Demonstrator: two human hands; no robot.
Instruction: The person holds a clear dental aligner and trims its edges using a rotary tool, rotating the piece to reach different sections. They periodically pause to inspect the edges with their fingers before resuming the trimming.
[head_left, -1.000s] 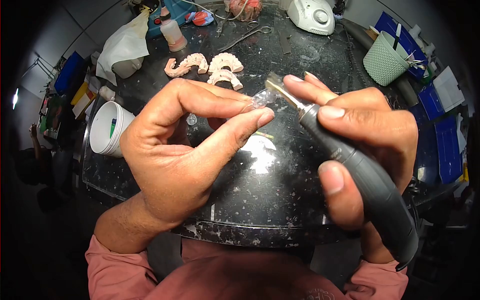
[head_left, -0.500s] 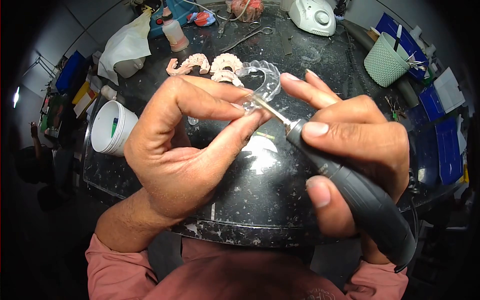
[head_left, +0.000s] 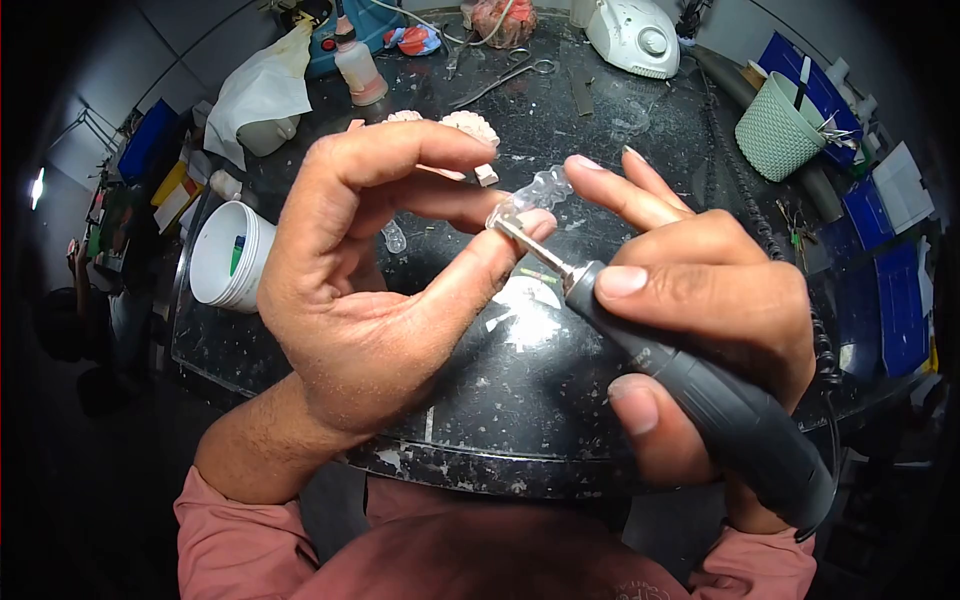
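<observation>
Over on the left of the frame, the white tub (head_left: 262,262) stands beside the left hand (head_left: 365,335), its mouth tipped toward view; the green item inside is only partly visible. Left of centre, that hand pinches the clear toothed shell (head_left: 543,192) between thumb and a bent finger, index lifted clear, probably to leave the near end exposed. Behind it, pale dental casts (head_left: 470,124) are partly covered by those fingers. Here at centre, the shell angles up and right, the metal bit (head_left: 524,240) meeting its near end; glare and transparency blur the exact contact. Right of centre, the right hand (head_left: 710,290) clasps the black handpiece (head_left: 715,395) between fingers and thumb, slanted seemingly to aim the bit. Two outer fingers reach toward the shell's far end, perhaps for steadiness; whether they touch, I can't tell. The palm side is hidden.
</observation>
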